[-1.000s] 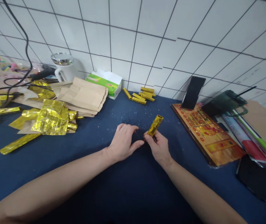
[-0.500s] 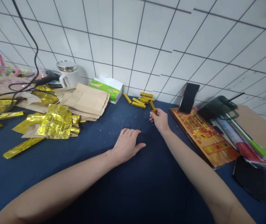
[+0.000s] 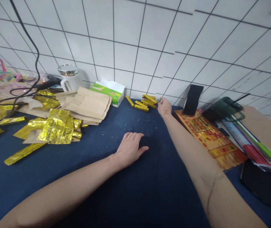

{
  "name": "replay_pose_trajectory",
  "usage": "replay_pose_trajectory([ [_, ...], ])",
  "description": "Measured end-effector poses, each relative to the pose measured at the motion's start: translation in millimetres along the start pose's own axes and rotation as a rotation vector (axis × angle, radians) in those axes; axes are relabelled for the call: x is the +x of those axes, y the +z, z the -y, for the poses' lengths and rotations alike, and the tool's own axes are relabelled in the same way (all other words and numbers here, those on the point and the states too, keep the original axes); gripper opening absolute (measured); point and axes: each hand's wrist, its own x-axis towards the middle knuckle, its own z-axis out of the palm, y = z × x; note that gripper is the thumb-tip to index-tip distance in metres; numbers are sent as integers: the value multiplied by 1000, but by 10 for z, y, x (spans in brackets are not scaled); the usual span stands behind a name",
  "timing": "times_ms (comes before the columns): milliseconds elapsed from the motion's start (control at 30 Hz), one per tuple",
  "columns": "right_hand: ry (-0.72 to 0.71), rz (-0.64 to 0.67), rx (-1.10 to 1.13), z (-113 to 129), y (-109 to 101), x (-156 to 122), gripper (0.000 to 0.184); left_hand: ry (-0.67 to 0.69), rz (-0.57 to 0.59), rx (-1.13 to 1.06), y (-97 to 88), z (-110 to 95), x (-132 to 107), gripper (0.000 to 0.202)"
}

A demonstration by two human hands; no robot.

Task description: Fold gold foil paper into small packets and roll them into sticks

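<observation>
Gold tubes (image 3: 149,103) were piled near the far edge of the tabletop (image 3: 102,139), right hand (image 3: 165,107) positioned alongside, grip not discernible, left hand (image 3: 129,148) held unclenched.

Right hand (image 3: 164,107): is hiding some fingers. Right forearm (image 3: 194,155): is overlapping orange package (image 3: 211,136). Black cable (image 3: 38,60): is leaving top edge.

A white tiled wall (image 3: 130,34) with dark grout lines rises behind a dark blue tabletop (image 3: 164,177).
</observation>
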Motion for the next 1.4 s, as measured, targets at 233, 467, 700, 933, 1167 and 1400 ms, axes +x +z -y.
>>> replay_pose_trajectory([
  [233, 44, -31, -77, -100, 20, -356, 34, -11, 32, -24, -30, 0, 7, 33],
  [467, -143, 43, -161, 8, -84, -750, 35, 42, 48, -8, -26, 19, -2, 25],
  [700, -354, 205, -208, 174, -136, -1163, 39, 63, 8, 3, 21, 27, -15, 23],
  [933, -485, 386, -147, 226, -279, -1657, 47, -36, -165, 92, -186, 266, 108, 28],
  [1167, -486, 383, -73, 213, -300, -1680, 45, -457, -281, 507, -564, 844, 257, 50],
  [1400, -501, 343, -37, 208, -290, -1683, 43, -515, -111, 555, -525, 1051, 242, 54],
])
